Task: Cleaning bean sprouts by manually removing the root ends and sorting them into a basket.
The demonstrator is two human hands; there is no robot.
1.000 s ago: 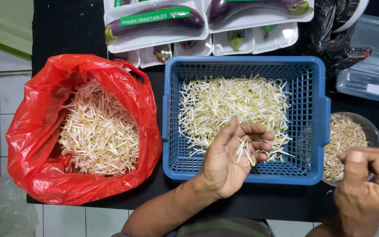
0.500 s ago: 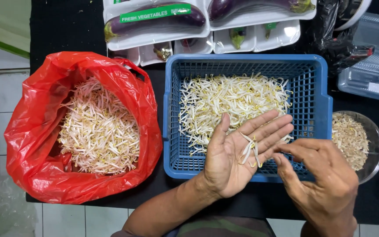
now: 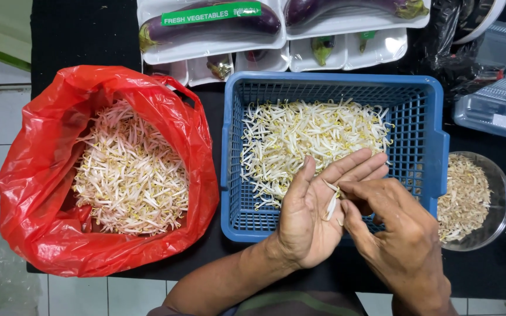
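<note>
1. The left hand [image 3: 308, 219] lies palm up over the near edge of the blue basket [image 3: 434, 146], fingers stretched out and close together, a few bean sprouts [image 3: 331, 202] cradled on them.
2. The right hand [image 3: 396, 231] reaches in from the right; its thumb and forefinger pinch one of those sprouts.
3. The step in hand looks like picking over sprouts one by one.
4. More sprouts fill the red bag [image 3: 36, 175] at left and the basket's far half.
5. The glass bowl [image 3: 502, 202] at right holds brownish trimmings.
6. The next move probably calls for a small, precise nip of the pinched sprout.
</note>
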